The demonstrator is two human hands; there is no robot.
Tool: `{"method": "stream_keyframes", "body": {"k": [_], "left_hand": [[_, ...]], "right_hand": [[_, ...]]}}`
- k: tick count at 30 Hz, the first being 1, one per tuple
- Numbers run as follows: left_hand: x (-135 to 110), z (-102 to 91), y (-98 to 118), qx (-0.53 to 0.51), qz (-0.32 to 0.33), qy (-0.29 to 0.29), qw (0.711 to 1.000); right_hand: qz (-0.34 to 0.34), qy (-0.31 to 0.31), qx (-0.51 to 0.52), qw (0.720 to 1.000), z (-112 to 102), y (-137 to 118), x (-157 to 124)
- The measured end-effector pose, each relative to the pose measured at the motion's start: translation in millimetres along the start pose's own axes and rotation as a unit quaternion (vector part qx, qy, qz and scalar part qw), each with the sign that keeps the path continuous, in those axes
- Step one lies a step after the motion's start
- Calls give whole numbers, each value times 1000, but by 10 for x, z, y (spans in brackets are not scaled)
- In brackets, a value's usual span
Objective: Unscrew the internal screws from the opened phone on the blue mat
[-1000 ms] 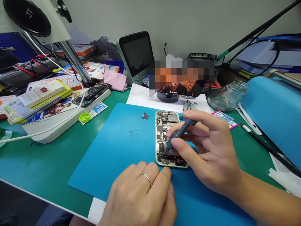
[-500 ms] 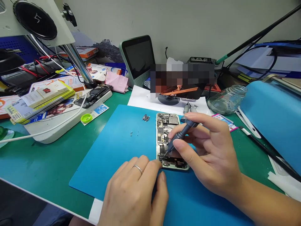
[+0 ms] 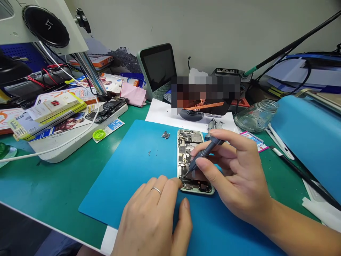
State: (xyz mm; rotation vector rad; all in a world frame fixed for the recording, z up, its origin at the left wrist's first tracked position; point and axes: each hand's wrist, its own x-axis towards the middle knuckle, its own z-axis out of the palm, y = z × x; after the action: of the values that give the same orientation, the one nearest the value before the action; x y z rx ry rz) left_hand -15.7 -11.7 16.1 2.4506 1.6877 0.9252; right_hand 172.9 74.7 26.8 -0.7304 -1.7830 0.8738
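An opened phone (image 3: 188,149) lies on a blue work mat (image 3: 128,177), its circuit boards showing. My right hand (image 3: 234,174) pinches a dark grey screwdriver (image 3: 205,152), whose tip rests on the lower part of the phone's inside. My left hand (image 3: 156,217), with a ring on one finger, lies on the mat and its fingertips press against the phone's lower left corner. Tiny screws (image 3: 149,153) and a small black part (image 3: 165,135) lie loose on the mat to the left of the phone.
A microscope stand with a white base (image 3: 71,138) and stacked boxes fills the left. A small screen device (image 3: 157,69) and a blurred phone screen stand behind. A glass jar (image 3: 257,115), a blue rolled mat (image 3: 309,131) and black tools (image 3: 301,167) lie right.
My left thumb has spread away from the fingers, and the fingertips have slid up against the phone's lower corner. The screwdriver stays on the same spot.
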Motion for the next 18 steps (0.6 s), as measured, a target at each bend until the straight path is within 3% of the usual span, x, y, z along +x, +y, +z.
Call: {"method": "stream_keyframes", "body": {"k": [8,13,18], "left_hand": [[16,-2,15,8,-19,-15,1000],[-30,53,4,22,-45,1,999],[-65,121,-94,34,37,24,998]], "right_hand": [[15,15,10,1000,11,-6,-20],[-38,-3,26,999,-9,-52,-42],[-59,-20,53,997,-21,-86,-49]]}}
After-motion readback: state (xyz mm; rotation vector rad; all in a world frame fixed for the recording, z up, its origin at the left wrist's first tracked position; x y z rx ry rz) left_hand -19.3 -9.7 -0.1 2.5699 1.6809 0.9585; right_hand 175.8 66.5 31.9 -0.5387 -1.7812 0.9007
